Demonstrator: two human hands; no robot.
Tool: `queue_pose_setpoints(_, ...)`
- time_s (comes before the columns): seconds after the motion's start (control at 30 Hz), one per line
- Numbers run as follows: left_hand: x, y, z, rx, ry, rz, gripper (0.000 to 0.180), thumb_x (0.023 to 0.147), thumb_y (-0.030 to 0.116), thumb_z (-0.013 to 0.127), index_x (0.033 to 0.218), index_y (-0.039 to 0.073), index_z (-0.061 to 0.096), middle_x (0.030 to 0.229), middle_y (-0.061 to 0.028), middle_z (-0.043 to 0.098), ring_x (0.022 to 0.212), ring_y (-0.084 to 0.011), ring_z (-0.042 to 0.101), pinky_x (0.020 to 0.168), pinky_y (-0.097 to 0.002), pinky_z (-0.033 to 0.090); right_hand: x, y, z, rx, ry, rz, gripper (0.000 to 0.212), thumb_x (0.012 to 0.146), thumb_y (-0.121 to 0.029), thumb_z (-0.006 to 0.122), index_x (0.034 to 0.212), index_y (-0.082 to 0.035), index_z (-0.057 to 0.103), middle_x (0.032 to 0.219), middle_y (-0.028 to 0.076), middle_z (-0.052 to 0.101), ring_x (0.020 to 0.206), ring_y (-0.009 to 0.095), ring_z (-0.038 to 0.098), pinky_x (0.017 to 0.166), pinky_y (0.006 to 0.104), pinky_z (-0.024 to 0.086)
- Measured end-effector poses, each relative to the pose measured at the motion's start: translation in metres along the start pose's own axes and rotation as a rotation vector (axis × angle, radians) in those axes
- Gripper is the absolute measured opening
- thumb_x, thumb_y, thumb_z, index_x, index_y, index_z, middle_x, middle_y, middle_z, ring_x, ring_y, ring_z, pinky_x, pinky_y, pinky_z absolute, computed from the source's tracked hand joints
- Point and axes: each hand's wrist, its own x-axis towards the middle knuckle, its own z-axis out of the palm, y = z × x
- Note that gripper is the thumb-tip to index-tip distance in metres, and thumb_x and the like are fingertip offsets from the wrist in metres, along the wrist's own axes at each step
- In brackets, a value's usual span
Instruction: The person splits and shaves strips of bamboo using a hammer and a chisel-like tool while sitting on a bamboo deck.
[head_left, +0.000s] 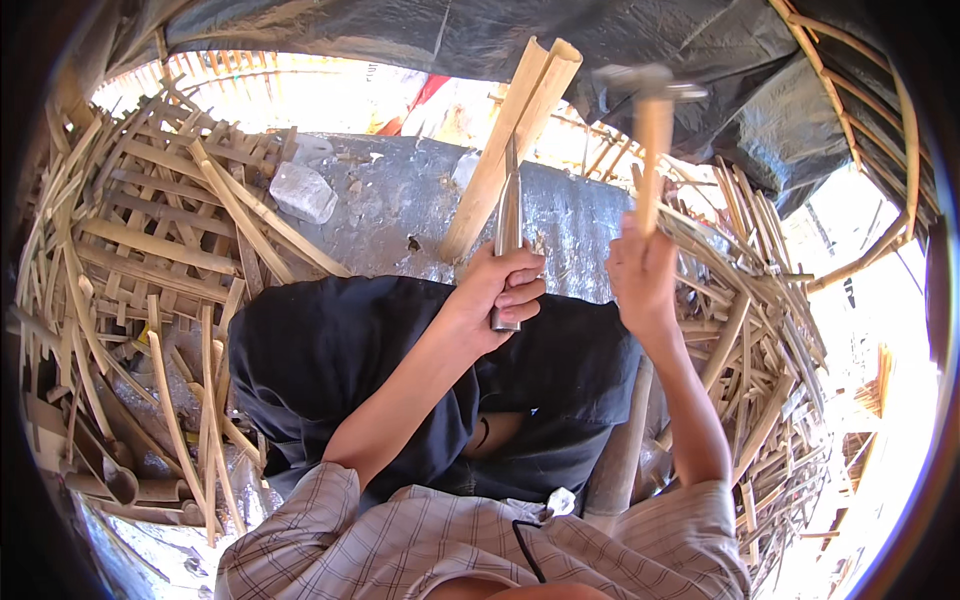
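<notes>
Knees (330,330) bent, you clench a metal spike (510,210) in yr L hand (498,290), prob to steady its tip by the split bamboo (485,195); yr R hand (645,275) grips a hammer (652,150) high, maybe for force; bamboo's low end rests on grey slab (385,205), prob for support

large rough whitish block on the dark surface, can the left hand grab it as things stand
Probably not: the left hand is closed around a pointed silver metal tool, so it isn't free for the block.

Blade (511,205) in left hand (496,292), hammer (653,150) in right hand (643,275)
</notes>
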Motion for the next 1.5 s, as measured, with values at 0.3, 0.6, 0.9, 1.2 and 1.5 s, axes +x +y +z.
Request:
queue_pose_setpoints(0.3, 0.0, -0.005, -0.006, 0.034, -0.003, 0.017, 0.012, 0.097, 0.002, 0.059, 0.095, 0.01, 0.05, 0.063, 0.0053, 0.04, 0.042, -0.001, 0.031, 0.033, -0.0188, 0.023, -0.004, -0.053, -0.025, -0.068, -0.043, -0.048, 0.039, 0.109, -0.027, 0.052, 0.082, 0.001, 0.054, 0.059, 0.001, 0.038, 0.054, 0.008, 0.038, 0.049, 0.0317, 0.031)
queue_pose_setpoints(0.6, 0.004, -0.007, -0.006, 0.017, 0.018, -0.008, 0.011, 0.097, 0.001, 0.059, 0.094, 0.009, 0.051, 0.064, 0.006, 0.04, 0.042, -0.0009, 0.03, 0.034, -0.019, 0.023, 0.011, -0.022, -0.033, -0.484, -0.246, -0.046, 0.039, 0.106, -0.03, 0.057, 0.085, 0.003, 0.058, 0.058, 0.005, 0.042, 0.052, 0.011, 0.043, 0.049, 0.0359, 0.035)
queue_pose_setpoints(0.9, 0.008, -0.004, -0.009, -0.024, -0.01, -0.017, 0.013, 0.097, 0.002, 0.06, 0.094, 0.011, 0.051, 0.063, 0.0069, 0.039, 0.042, -0.0011, 0.03, 0.034, -0.0189, 0.023, 0.007, 0.03, -0.009, -0.575, -0.265, -0.271, 0.04, 0.106, -0.031, 0.057, 0.089, 0.005, 0.06, 0.059, 0.008, 0.045, 0.048, 0.013, 0.045, 0.049, 0.0381, 0.037)
queue_pose_setpoints(1.2, 0.008, -0.003, -0.012, -0.01, -0.017, -0.012, 0.017, 0.097, 0.003, 0.059, 0.089, 0.012, 0.047, 0.063, 0.0069, 0.04, 0.042, -0.0003, 0.03, 0.034, -0.0182, 0.024, 0.003, -0.001, -0.001, 0.298, 0.111, -0.091, 0.049, 0.109, -0.033, 0.053, 0.068, -0.009, 0.041, 0.056, -0.006, 0.039, 0.048, 0.005, 0.035, 0.043, 0.0288, 0.025)
queue_pose_setpoints(1.5, 0.01, -0.004, -0.017, 0.021, 0.0, -0.002, 0.02, 0.096, 0.003, 0.06, 0.085, 0.013, 0.047, 0.063, 0.0071, 0.038, 0.043, -0.0006, 0.031, 0.034, -0.0182, 0.024, -0.001, -0.009, -0.012, -0.09, -0.041, -0.111, 0.048, 0.108, -0.029, 0.056, 0.067, -0.005, 0.046, 0.056, -0.002, 0.046, 0.05, 0.006, 0.038, 0.044, 0.0309, 0.03)
